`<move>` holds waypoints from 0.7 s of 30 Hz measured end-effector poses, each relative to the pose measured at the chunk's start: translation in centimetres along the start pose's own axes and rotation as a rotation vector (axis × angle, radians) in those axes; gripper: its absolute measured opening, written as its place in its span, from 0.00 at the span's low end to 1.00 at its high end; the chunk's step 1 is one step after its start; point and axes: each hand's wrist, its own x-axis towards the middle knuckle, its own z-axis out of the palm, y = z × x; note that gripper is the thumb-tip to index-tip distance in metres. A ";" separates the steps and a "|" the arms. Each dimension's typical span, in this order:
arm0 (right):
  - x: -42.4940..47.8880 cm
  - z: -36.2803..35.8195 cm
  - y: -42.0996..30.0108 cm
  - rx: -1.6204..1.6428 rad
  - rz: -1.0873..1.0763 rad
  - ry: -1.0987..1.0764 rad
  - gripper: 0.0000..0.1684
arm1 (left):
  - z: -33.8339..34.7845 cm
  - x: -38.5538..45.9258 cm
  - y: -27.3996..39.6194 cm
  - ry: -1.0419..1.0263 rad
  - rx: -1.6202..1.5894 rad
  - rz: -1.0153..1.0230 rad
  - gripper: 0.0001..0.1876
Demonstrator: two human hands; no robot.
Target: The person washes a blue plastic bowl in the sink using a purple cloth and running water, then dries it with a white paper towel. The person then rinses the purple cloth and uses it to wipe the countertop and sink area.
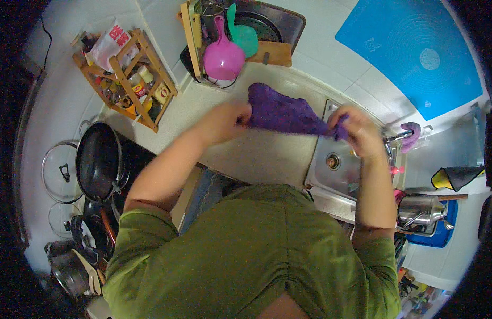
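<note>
A purple cloth (282,111) is stretched between my two hands above the pale countertop (266,159). My left hand (235,115), blurred by motion, grips its left end. The bunched right end is in my right hand (357,129), over the back part of the stainless steel sink (337,181). The cloth's upper edge spreads out near my left hand and narrows into a twist towards my right. Below my right hand the sink's drain (333,161) shows.
Behind the counter stand a pink ladle-like scoop (224,60), a green one (246,40) and a wooden board (274,54). A wooden spice rack (126,79) and a black wok (98,159) are at left. At right are the faucet (397,137) and a metal utensil holder (419,209).
</note>
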 end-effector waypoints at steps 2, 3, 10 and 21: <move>-1.4 1.1 4.0 -0.075 0.243 -0.043 0.12 | 5.3 -2.4 -2.7 -0.005 0.056 0.038 0.11; -1.9 2.0 5.6 -0.085 0.356 -0.104 0.12 | 7.5 -3.8 -3.5 -0.057 -0.007 0.035 0.09; 1.2 2.3 17.9 -0.237 0.408 0.080 0.18 | 13.6 -3.8 -9.5 -0.178 -0.138 -0.091 0.12; -2.6 1.4 22.2 -0.461 0.172 0.483 0.29 | 19.0 4.9 -7.8 0.052 0.313 0.077 0.36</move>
